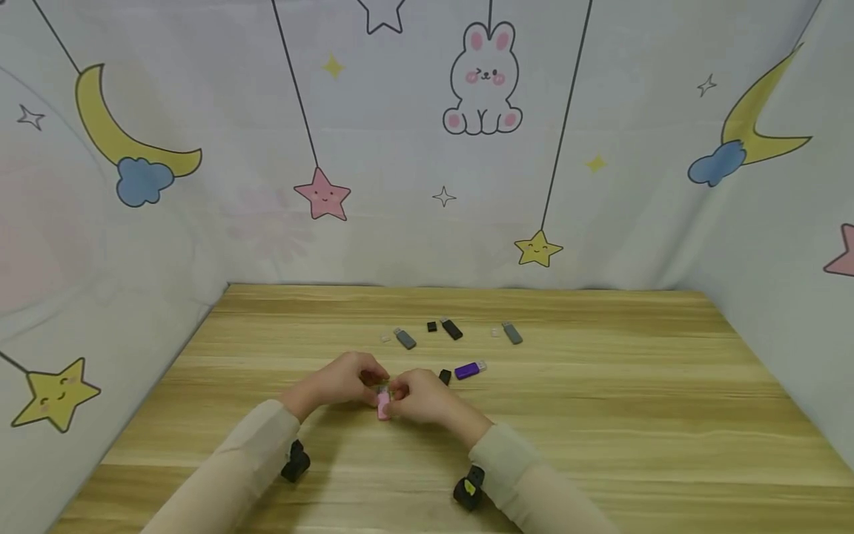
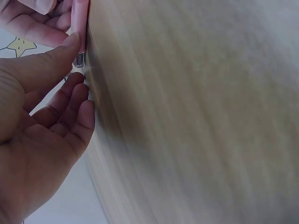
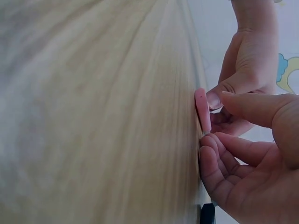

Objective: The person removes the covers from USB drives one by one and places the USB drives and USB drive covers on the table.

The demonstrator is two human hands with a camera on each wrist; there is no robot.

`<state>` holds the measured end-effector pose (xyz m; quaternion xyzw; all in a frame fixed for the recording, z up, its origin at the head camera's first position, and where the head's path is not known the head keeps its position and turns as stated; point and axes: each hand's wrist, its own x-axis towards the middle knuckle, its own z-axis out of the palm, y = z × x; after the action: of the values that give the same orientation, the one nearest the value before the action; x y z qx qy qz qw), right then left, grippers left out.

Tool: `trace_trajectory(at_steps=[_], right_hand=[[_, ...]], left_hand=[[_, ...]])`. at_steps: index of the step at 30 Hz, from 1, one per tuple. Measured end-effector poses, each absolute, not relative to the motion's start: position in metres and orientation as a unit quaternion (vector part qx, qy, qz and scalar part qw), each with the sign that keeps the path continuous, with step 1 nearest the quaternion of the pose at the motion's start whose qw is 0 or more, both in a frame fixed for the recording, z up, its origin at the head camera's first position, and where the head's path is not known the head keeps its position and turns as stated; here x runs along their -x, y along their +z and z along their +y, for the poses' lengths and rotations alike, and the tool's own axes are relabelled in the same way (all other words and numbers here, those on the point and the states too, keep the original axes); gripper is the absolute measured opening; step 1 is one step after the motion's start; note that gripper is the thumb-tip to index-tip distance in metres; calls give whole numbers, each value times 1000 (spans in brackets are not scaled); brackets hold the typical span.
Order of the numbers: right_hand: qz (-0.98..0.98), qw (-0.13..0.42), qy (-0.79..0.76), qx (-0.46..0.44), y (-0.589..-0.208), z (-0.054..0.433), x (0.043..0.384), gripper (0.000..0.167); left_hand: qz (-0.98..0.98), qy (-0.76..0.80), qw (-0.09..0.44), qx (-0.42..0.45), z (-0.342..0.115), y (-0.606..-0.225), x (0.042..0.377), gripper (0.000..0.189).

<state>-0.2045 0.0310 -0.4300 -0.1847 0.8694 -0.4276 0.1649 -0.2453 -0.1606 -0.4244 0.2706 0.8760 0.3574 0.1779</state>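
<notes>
A pink USB flash drive lies low over the wooden table between my two hands, its metal plug showing in the left wrist view. My left hand holds it from the left, thumb near the plug end and fingers curled beyond it. From the other side my right hand grips it with thumb and bent fingers. In the right wrist view the pink body stands by the left thumb, and the right fingers curl at its lower end. The fingers partly hide whatever else is there.
Behind the hands lie a grey USB drive, a black one and another grey one. Small caps, one black and two clear, sit beside them. A purple drive and a black piece are near my right hand.
</notes>
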Motion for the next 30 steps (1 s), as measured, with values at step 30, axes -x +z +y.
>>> trace_trajectory(at_steps=[30], right_hand=[[888,144,-394,186,-434,25,209,17]], left_hand=[[885,335,146,-288,-158,-431,243,21]])
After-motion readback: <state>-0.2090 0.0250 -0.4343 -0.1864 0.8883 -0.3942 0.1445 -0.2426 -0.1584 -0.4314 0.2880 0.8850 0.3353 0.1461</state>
